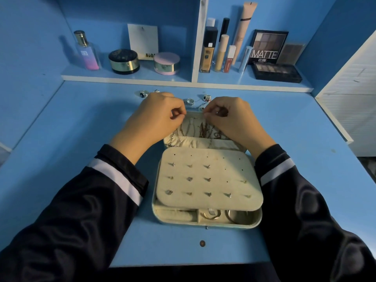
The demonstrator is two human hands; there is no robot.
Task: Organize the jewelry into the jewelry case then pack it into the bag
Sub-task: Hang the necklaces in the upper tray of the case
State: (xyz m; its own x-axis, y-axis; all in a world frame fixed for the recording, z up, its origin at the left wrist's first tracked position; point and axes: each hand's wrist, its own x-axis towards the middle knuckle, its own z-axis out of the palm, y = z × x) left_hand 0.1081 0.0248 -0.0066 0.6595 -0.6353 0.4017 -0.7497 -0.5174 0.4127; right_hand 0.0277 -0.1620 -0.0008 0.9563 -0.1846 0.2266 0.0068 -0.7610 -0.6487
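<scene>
Dim bluish light, wide-angle edge distortion.

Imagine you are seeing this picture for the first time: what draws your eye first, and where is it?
The open cream jewelry case sits mid-desk, its panel of stud earrings facing up. Just behind, the left hand and right hand curl over the chain-filled lid, pinching something too fine to identify. Loose rings lie beyond them, below a cosmetics shelf.

Cream jewelry case (pixel 207 222) open, studs on panel (pixel 208 178), chains (pixel 195 129) in lid
</scene>
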